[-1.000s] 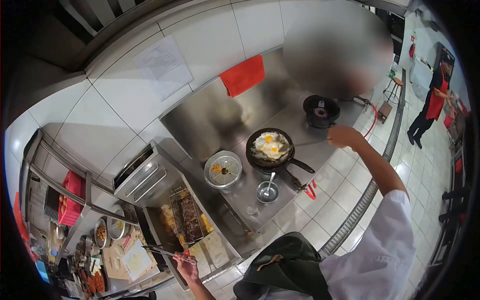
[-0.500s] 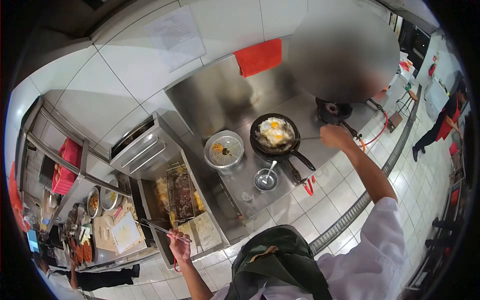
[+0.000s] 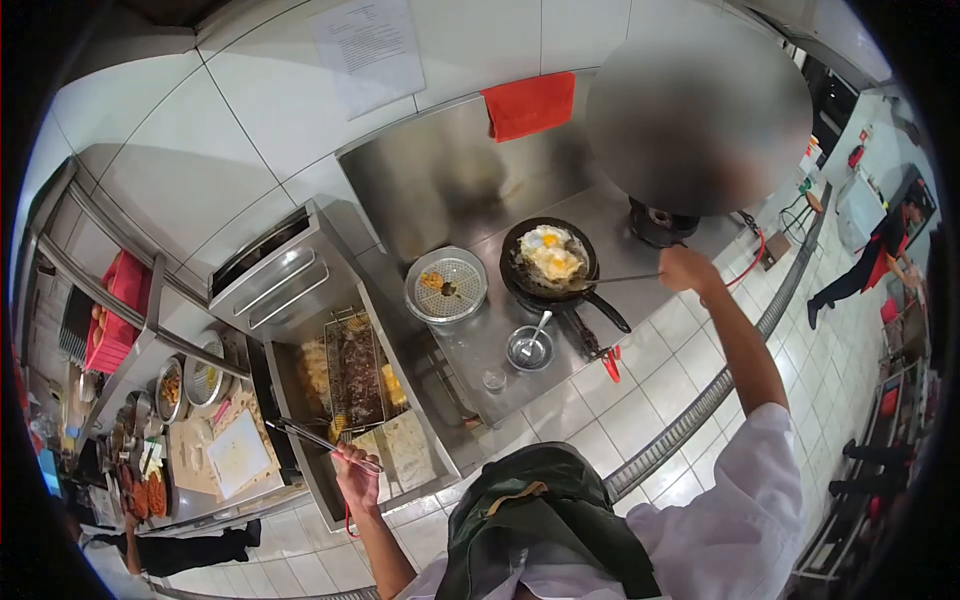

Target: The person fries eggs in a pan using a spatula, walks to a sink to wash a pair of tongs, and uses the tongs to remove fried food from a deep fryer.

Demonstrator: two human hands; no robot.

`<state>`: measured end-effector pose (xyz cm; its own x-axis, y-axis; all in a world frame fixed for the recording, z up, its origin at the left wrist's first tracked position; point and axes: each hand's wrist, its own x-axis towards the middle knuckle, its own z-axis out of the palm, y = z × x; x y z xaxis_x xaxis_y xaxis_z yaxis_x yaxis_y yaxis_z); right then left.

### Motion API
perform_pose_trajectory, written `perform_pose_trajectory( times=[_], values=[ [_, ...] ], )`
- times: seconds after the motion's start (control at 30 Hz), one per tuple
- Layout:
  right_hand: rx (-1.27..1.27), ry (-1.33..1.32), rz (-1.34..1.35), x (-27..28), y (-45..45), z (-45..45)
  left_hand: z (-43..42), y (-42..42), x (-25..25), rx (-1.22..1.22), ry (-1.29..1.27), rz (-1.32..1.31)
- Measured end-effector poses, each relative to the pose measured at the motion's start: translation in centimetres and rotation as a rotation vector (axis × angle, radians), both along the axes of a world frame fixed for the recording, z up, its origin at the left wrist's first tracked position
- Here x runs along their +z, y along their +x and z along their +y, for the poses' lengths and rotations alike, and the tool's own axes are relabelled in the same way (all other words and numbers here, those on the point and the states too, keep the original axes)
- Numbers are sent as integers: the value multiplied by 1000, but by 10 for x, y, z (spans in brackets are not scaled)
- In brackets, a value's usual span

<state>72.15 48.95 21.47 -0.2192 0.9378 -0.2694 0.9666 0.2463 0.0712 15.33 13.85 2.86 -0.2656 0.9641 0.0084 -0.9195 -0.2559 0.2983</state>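
My right hand (image 3: 688, 270) is closed on a long, thin metal utensil (image 3: 632, 279) that reaches left into the black frying pan (image 3: 586, 285). Its far end meets the fried eggs (image 3: 553, 262), so its shape cannot be made out. The eggs have white edges and yellow yolks, and the pan sits over a burner with its handle pointing to the lower right. My left hand (image 3: 357, 473) is closed around metal tongs (image 3: 325, 441), whose tips point left beside the deep fryer. Inside the fryer hangs a wire basket (image 3: 360, 365) above dark oil and yellowish food.
Left of the pan is a perforated metal tray (image 3: 462, 270) with fried bits; in front, a metal bowl (image 3: 530, 348) with a spoon. A red cloth (image 3: 530, 107) hangs on the backsplash. A cutting board (image 3: 240, 455) lies at left. People stand at far left and far right.
The view has turned slightly, shifting the fryer and side counter left in the frame. Both hands keep their holds; the utensil stays at the eggs, which look slightly shifted in the pan.
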Motion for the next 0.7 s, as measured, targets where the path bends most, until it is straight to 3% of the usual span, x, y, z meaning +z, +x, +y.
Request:
perform_pose_trajectory(
  times=[0.1, 0.23, 0.37, 0.43, 0.47, 0.53, 0.63, 0.67, 0.7],
  values=[
    [-3, 83, 102, -6, -3, 1, 5, -5, 2, -1, 17, 20],
    [-52, 3, 14, -1, 0, 3, 7, -13, 4, 2, 23, -22],
    [11, 71, 5, -23, 7, 6, 8, -22, -2, 1, 16, -31],
    [135, 91, 66, 10, -9, -15, 7, -23, 0, 15, 1, -36],
    [138, 88, 63, -4, -5, -2, 8, -23, 1, 11, -19, -36],
    [284, -28, -200, -45, 20, 19, 10, -24, -3, 8, -5, -25],
    [84, 111, 12, -26, 31, 22, 19, -24, -7, 28, 24, -23],
    [266, 283, 87, -11, 42, 20, 17, -24, -8, 27, 15, -30],
    [154, 191, 79, 17, 39, 28, 21, -23, -8, 53, 15, -35]
  ],
)
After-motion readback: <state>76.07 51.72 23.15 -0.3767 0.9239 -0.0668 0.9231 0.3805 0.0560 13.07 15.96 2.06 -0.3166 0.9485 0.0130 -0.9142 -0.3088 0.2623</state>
